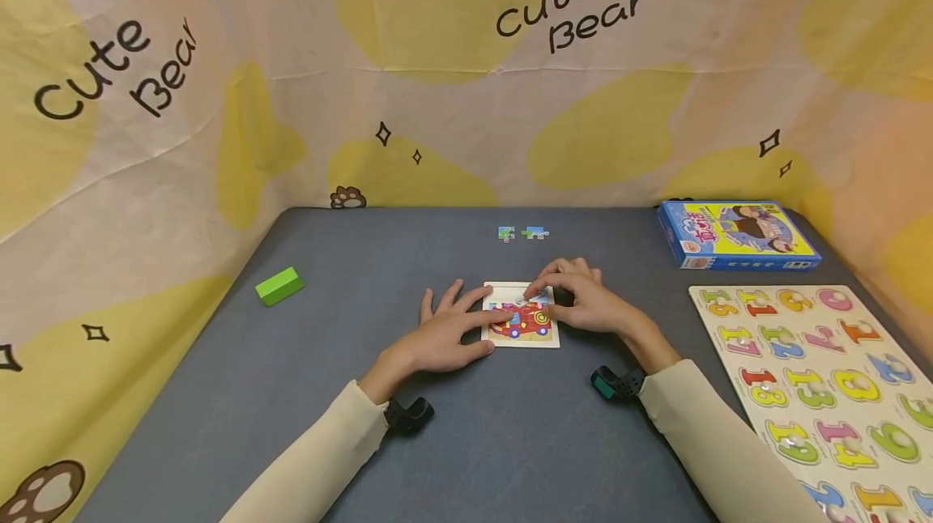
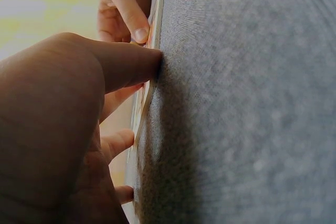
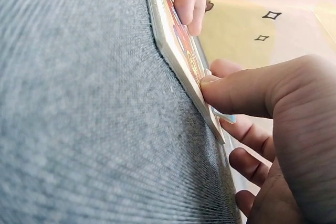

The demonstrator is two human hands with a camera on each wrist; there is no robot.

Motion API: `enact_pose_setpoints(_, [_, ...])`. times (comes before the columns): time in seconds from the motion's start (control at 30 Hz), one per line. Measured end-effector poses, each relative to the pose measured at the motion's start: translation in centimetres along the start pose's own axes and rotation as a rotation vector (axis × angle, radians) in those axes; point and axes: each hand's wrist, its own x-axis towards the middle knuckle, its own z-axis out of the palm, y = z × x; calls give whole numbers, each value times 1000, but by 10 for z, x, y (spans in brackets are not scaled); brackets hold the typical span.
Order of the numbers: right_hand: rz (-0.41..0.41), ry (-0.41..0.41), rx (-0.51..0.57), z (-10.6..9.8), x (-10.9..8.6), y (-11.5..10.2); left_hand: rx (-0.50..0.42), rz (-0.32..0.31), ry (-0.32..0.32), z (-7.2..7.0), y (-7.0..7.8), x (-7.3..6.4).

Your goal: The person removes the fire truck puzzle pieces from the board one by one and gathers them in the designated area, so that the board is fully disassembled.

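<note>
A small framed jigsaw puzzle (image 1: 521,342) with a red vehicle picture lies flat on the table in the middle of the head view. My left hand (image 1: 445,337) rests on its left side, fingers spread, with the index finger across the picture and the thumb at the near left corner. On the other side, my right hand (image 1: 583,296) bends over the upper right part of the frame. Its curled fingers and thumb pinch a light-blue puzzle piece (image 3: 227,116), mostly hidden, which sticks out tilted at the frame's edge in the right wrist view.
Two loose puzzle pieces (image 1: 535,233) lie beyond the puzzle. A green block (image 1: 280,287) sits at the left. To the right are a blue and yellow box (image 1: 739,235) and a large number board (image 1: 794,329), partly under the right sleeve. A patterned cloth (image 1: 437,102) hangs behind the table.
</note>
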Motion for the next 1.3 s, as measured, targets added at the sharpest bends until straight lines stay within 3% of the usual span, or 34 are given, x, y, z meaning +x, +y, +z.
enact_pose_setpoints(0.2, [-4,13,23,-1,0,3,12,-2,2,-1,1,0])
enact_pose_setpoints(0.67, [67,98,250,-1,3,6,2,-1,9,-2,3,0])
enact_pose_setpoints(1.3, [62,149,299,3,0,13,13,-2,8,0,1,-1])
